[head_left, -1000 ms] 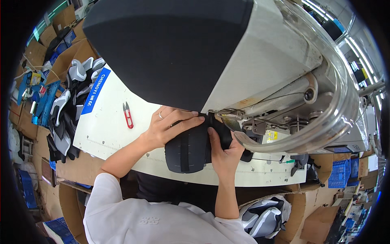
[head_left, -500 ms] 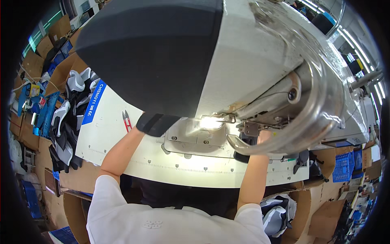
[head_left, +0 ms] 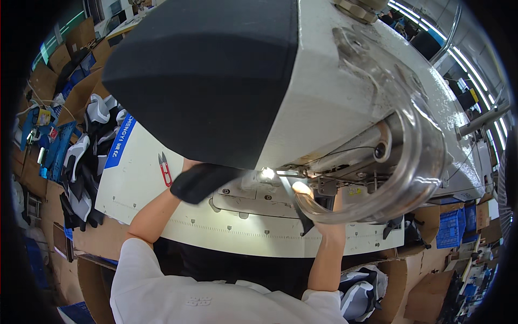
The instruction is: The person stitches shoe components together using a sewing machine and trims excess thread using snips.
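A sewing machine (head_left: 318, 97) with a black cover and pale body hangs over the work. My left hand (head_left: 189, 164) is at the left of the head, mostly behind a black fabric piece (head_left: 202, 182) that it holds; its fingertips are hidden. Toward the lit needle area, the fabric passes under the head. My right hand (head_left: 330, 229) is beside the clear curved guard (head_left: 372, 210), its fingers hidden behind it. A narrow strip (head_left: 291, 191), pale above and dark below, slants from the needle area toward that hand. Red-handled thread snips (head_left: 164, 170) lie left of my left hand.
The white table (head_left: 237, 240) carries a printed ruler along its near edge. Black, white and grey cut pieces (head_left: 81, 173) pile up at the left. More pieces (head_left: 361, 291) sit in a cardboard box (head_left: 398, 275) by my right arm. Blue crates (head_left: 452, 227) stand at the far right.
My left hand and the black fabric have shifted slightly left and down. My right hand has come nearer and left, and a slanting strip now shows beside it. The whole view has shifted slightly.
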